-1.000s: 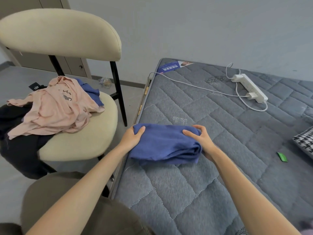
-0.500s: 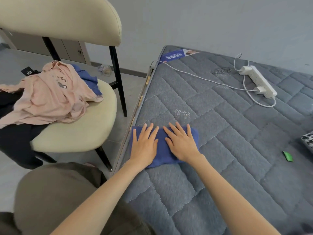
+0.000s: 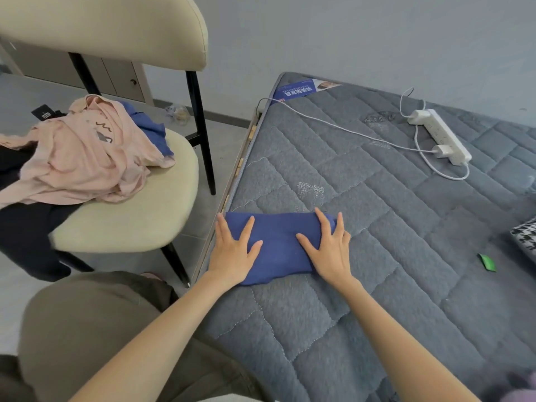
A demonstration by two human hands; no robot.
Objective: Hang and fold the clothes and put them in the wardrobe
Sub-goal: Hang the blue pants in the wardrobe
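A folded blue garment (image 3: pixel 277 245) lies flat on the grey quilted mattress (image 3: pixel 377 227) near its left edge. My left hand (image 3: pixel 233 250) presses on the garment's left end with straight, spread fingers. My right hand (image 3: pixel 329 248) presses flat on its right end the same way. On the cream chair (image 3: pixel 139 216) to the left lies a heap of clothes: a pink top (image 3: pixel 84 158) over another blue garment (image 3: pixel 150 129) and a black garment (image 3: pixel 23 227) that hangs off the seat.
A white power strip (image 3: pixel 441 137) with its cable lies at the mattress's far right. A small green packet (image 3: pixel 487 261) and a houndstooth cushion (image 3: pixel 526 237) are at the right edge. Low cabinet doors (image 3: pixel 116 76) stand behind the chair.
A second ago both hands gripped the bundled blue garment at its ends. They then pressed it flat side by side, and now they have slid apart to its two ends.
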